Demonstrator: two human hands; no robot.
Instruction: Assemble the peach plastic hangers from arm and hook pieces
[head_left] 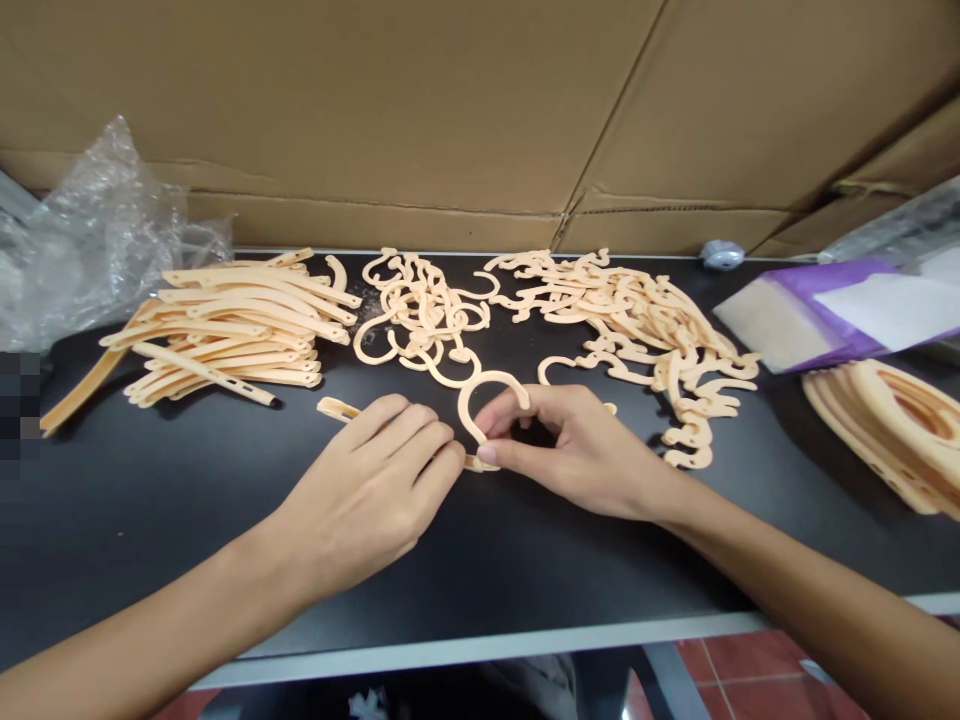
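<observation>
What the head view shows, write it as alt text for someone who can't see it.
A person's left hand holds a pale orange strip, its right end close to the open hook held in the right hand, over a black table. Behind lie a pile of strips on the left and heaps of hooks toward the middle and right.

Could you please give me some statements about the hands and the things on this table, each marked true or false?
1. The right hand holds a curved hook. True.
2. The left hand is flat on the bare tabletop. False: the left hand is closed around a long strip.
3. The heap of strips lies left of the loose hooks. True.
4. The tabletop is white. False: the tabletop is black.
5. The purple packet is on the right side of the picture. True.
</observation>
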